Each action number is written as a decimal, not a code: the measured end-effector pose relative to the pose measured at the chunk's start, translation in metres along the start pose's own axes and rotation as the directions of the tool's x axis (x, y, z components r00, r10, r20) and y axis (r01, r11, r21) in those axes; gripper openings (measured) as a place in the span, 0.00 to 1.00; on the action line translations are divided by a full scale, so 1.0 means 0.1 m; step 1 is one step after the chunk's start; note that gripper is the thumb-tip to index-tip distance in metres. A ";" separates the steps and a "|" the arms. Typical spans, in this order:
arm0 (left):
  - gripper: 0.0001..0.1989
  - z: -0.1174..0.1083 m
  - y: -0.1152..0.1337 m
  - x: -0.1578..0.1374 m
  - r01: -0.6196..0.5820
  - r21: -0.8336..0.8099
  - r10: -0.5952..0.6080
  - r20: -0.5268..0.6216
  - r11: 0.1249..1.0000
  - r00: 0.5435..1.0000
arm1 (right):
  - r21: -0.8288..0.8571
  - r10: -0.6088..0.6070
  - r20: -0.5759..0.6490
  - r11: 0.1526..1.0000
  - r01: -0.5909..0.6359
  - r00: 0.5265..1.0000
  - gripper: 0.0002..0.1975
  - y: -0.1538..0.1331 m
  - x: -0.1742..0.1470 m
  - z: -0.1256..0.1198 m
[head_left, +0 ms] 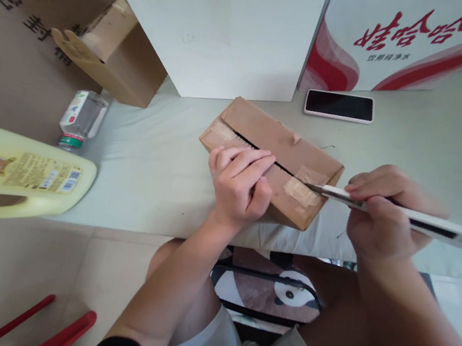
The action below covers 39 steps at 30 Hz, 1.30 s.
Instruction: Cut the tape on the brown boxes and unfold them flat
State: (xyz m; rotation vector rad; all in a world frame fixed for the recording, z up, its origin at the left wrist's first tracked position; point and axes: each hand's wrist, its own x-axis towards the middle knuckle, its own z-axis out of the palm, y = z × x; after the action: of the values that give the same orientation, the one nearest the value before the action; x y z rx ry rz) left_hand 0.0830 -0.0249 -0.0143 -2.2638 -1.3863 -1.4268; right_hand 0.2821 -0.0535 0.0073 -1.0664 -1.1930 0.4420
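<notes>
A small brown cardboard box [264, 131] lies on the pale tabletop [147, 171], its top seam partly slit and a strip of clear tape still across the near end. My left hand [240, 183] presses down on the box's near side, fingers curled over the seam. My right hand [386, 214] grips a white utility knife [427, 220]. The blade tip rests on the taped seam at the box's right end.
A black phone [340, 105] lies face up behind the box. A white box [223, 30] and a red-and-white printed carton [395, 41] stand at the back. A small jar [80, 118], a yellow jug [13, 175] and brown cartons [118, 54] sit left.
</notes>
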 end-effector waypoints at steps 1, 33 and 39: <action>0.20 0.00 0.00 0.00 0.005 -0.004 -0.005 -0.002 1.000 1.000 | 0.040 -0.035 -0.006 0.999 0.035 0.999 0.09 0.01 0.00 0.00; 0.19 0.00 0.00 -0.01 -0.009 -0.048 0.008 -0.019 0.999 1.000 | 0.076 0.244 -0.028 0.967 -0.241 0.969 0.09 0.04 0.00 -0.04; 0.19 0.01 -0.01 -0.01 -0.001 -0.062 0.000 -0.017 0.998 1.000 | 0.084 0.246 -0.101 0.968 -0.238 0.964 0.10 0.04 0.03 -0.02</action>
State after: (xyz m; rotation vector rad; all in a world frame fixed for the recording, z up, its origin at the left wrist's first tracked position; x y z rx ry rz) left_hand 0.0830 -0.0248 -0.0158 -2.2836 -1.3553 -1.5056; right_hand 0.2856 -0.0502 0.0055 -1.1647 -0.9459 0.6031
